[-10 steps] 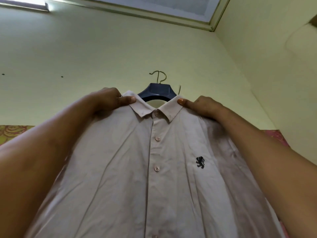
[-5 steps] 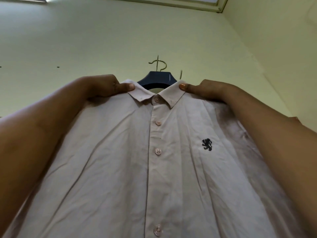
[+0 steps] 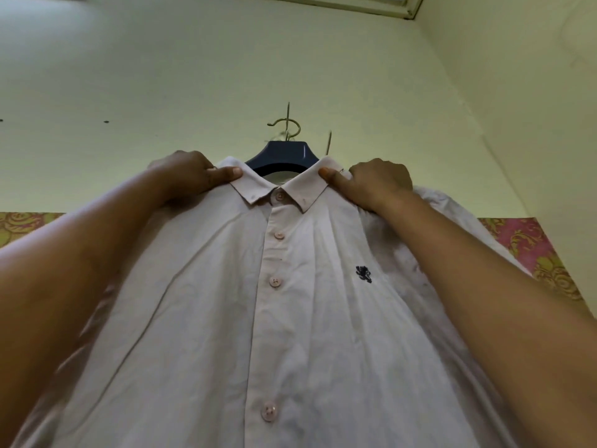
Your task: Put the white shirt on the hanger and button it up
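The white shirt (image 3: 290,318) hangs in front of me on a dark blue hanger (image 3: 280,155), whose metal hook (image 3: 287,124) is caught on a nail in the wall. Its front is buttoned down the placket and a small dark emblem sits on the chest. My left hand (image 3: 190,171) grips the shirt's left shoulder, thumb lying on the left collar flap. My right hand (image 3: 371,181) grips the right shoulder, thumb pressing the right collar flap. The hanger's arms are hidden inside the shirt.
A pale yellow-green wall (image 3: 193,76) is close behind the shirt and meets a side wall (image 3: 533,92) at the right. Patterned fabric (image 3: 536,250) shows low at the right and at the far left (image 3: 22,224). A second thin nail (image 3: 329,140) juts beside the hanger.
The view has shifted, so the shirt and hanger sit a little differently in frame. Both hands stay on the shoulders by the collar; the grip looks the same.
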